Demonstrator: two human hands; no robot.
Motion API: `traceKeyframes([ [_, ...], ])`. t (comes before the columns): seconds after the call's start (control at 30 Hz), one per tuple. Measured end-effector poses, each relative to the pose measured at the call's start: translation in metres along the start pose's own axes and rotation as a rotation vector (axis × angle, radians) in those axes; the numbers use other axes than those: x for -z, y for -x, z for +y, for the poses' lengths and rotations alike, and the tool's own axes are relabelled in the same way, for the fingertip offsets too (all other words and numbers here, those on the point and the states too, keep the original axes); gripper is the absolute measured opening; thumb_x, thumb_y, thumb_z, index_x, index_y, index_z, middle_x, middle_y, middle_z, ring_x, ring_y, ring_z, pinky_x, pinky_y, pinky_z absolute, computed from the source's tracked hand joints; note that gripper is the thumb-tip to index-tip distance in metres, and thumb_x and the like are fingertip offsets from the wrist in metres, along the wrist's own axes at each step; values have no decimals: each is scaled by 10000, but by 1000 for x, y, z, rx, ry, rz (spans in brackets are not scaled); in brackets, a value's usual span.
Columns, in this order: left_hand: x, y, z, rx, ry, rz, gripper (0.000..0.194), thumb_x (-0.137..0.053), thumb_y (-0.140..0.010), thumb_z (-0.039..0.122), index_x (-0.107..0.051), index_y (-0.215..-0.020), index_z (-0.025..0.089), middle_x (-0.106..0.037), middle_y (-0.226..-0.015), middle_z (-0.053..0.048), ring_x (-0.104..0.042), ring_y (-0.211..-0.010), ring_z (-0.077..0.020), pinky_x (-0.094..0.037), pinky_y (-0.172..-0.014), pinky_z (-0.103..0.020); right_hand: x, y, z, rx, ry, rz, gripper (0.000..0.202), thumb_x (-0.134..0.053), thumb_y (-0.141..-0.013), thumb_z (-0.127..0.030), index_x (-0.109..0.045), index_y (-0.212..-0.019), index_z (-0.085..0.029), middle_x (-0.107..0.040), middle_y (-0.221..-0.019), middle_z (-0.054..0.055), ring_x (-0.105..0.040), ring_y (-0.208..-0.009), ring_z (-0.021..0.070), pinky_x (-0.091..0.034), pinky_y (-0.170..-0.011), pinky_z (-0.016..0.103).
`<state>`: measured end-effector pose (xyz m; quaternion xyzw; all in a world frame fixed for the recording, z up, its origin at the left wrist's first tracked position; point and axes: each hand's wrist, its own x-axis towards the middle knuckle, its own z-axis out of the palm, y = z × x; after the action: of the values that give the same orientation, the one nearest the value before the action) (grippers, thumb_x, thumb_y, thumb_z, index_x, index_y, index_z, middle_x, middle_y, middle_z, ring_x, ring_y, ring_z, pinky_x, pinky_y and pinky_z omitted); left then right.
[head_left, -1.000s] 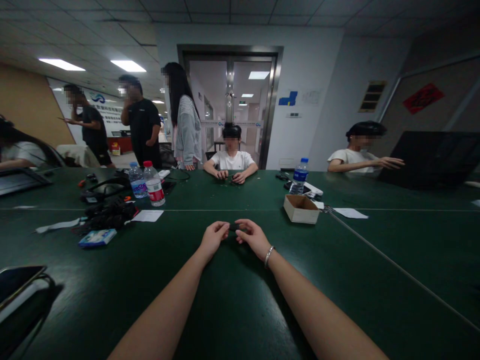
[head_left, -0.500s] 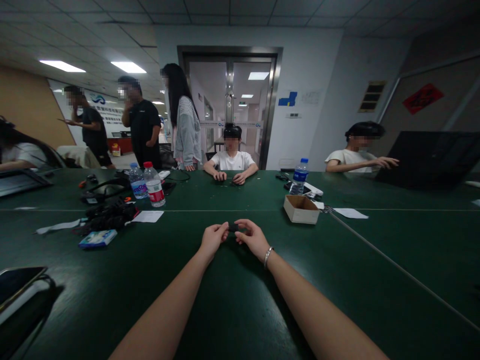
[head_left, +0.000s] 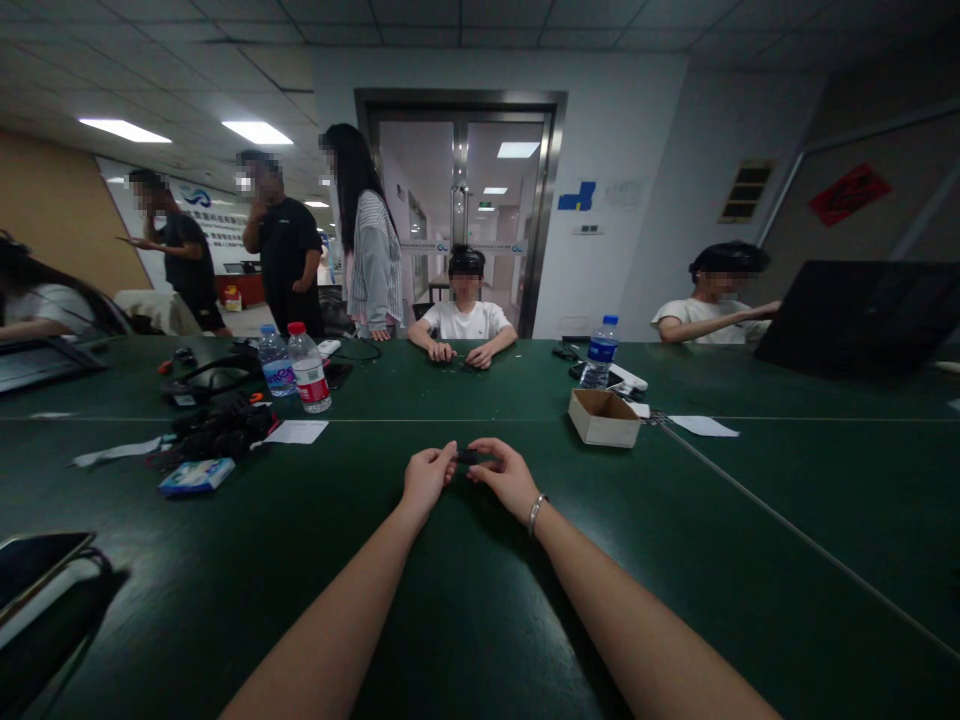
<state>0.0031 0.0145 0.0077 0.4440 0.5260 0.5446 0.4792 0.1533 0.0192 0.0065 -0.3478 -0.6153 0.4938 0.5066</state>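
Note:
Both my hands meet over the middle of the dark green table (head_left: 480, 590). Between them is a small dark block-like piece (head_left: 466, 457), too small to name its kind. My left hand (head_left: 429, 480) pinches its left end between thumb and fingers. From the other side, the thumb and curled fingers of my right hand (head_left: 506, 475) close on the piece's right end. A silver bracelet (head_left: 536, 514) circles my right wrist. The fingertips partly hide the piece.
An open cardboard box (head_left: 604, 420) stands right of my hands, before a blue-capped bottle (head_left: 601, 352). Two bottles, black cables (head_left: 214, 430) and a blue-white packet (head_left: 196, 476) lie left. A phone (head_left: 37, 565) rests near left. A person (head_left: 466, 325) sits opposite.
The dark piece has tilted slightly between my fingers, and my hands stay in almost the same place. At the right, the seated person's hand has moved behind the black screen.

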Motion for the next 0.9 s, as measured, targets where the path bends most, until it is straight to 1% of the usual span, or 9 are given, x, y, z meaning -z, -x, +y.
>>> traceKeyframes([
  [0.17,0,1,0,-47,3,-11,438,-655,-631,535,-628,-711,105,-543,-581,-11,-478,-508,-93,-370,-500,-215,1,0,0,-4,-26,-3,365,-686,-606,-181,-578,-954,-167,-579,-1005,64,-625,-638,130,-515,-601,253],
  [0.3,1,2,2,-88,41,-54,417,-668,-631,514,-629,-738,113,-559,-625,-16,-496,-548,-100,-393,-534,-219,3,0,-1,-15,-59,-7,375,-706,-619,-201,-579,-969,-165,-595,-992,66,-622,-637,126,-524,-625,260],
  [0.4,2,3,2,-105,45,-87,390,-673,-643,481,-638,-800,125,-576,-674,-20,-515,-590,-111,-410,-562,-223,5,1,-1,-32,-98,-10,385,-724,-621,-220,-580,-974,-166,-601,-974,60,-625,-651,129,-528,-647,263],
  [0.67,5,2,3,-182,21,-125,306,-688,-674,344,-651,-906,148,-643,-900,-84,-584,-774,-168,-461,-696,-269,6,2,-2,-75,-205,-8,439,-767,-602,-290,-583,-982,-170,-589,-938,49,-644,-719,169,-544,-679,290],
  [0.9,7,2,6,-249,-4,-174,234,-651,-704,235,-642,-924,154,-642,-989,-84,-592,-918,-196,-453,-837,-317,7,1,1,-98,-230,-2,463,-782,-597,-307,-586,-990,-160,-590,-898,38,-647,-709,167,-547,-661,273],
])
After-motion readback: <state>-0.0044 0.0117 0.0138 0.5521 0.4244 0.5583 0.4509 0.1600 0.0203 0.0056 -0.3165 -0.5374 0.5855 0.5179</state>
